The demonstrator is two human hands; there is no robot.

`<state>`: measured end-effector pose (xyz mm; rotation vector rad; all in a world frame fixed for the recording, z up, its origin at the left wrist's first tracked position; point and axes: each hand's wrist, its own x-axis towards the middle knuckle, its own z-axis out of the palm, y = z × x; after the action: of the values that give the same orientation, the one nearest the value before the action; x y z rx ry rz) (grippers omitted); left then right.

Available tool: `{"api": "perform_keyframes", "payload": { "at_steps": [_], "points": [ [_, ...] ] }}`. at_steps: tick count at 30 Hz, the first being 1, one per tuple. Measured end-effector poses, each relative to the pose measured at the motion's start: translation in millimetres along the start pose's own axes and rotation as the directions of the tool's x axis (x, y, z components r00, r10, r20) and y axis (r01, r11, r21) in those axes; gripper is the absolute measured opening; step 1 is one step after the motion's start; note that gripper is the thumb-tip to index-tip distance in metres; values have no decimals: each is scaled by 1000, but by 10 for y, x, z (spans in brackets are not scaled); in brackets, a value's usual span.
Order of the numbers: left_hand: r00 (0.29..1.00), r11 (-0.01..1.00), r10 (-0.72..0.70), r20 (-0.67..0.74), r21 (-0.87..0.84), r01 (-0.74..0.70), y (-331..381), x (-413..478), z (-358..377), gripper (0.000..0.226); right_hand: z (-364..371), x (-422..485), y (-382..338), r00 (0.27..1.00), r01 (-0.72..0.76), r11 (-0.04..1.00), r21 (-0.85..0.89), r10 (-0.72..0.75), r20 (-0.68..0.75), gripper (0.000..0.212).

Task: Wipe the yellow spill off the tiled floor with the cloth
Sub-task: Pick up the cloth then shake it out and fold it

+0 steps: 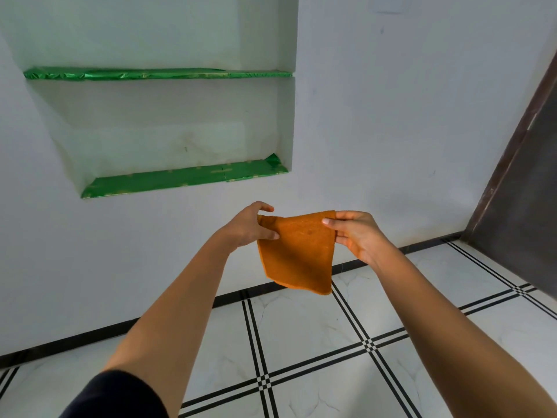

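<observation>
A dark sleeve (114,396) covers the left upper arm at the bottom edge; both bare forearms reach forward over the floor (316,327), white marbled tiles crossed by black double lines. The left hand (250,224) pinches the cloth (298,251) at its upper left corner, and the right hand (355,233) grasps the upper right corner between thumb and fingers (346,217). The cloth is orange, plain and fuzzy; it hangs in the air above the floor, stretched between the hands, its lower corner pointing down. Beyond runs a black skirting (90,333) under a white wall (391,116); a niche (168,122) in the wall has two shelves lined with crinkled green foil (187,176). A dark door (524,182) stands at the right.
</observation>
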<state>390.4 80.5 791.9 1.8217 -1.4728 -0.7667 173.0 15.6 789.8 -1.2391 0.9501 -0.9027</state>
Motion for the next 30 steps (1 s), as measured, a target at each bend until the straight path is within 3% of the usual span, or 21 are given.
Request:
{"api": "perform_keyframes", "payload": {
  "at_steps": [3, 6, 9, 14, 17, 25, 30],
  "points": [
    [999, 994, 43, -22, 99, -40, 31, 10, -51, 29, -39, 16, -8, 999, 7, 1000, 14, -8, 36, 24],
    [993, 996, 41, -111, 86, -32, 53, 13, -36, 20, -24, 25, -5, 999, 49, 994, -101, -47, 25, 31],
    [986, 999, 47, -161, 28, -43, 58, 2, 18, 20, -13, 47, -11, 998, 55, 988, -146, -56, -3, 39],
    [992, 992, 41, -123, -117, -55, 8, -41, 93, 24, -22, 59, -39, 998, 18, 981, -193, -7, 57, 37],
    [994, 985, 32, -101, -163, -48, -24, -68, 102, 24, -8, 98, -123, 999, 50, 978, -203, -52, -4, 36],
    [994, 941, 14, -106, -336, -49, -1, -112, 91, 17, -30, 52, -173, 1000, -19, 998, 61, 19, 10, 8],
    [991, 908, -5, -132, -416, -51, -2, -110, 89, 19, -25, 38, -152, 1000, -1, 1000, 25, 1, -1, 12]
  ]
}}
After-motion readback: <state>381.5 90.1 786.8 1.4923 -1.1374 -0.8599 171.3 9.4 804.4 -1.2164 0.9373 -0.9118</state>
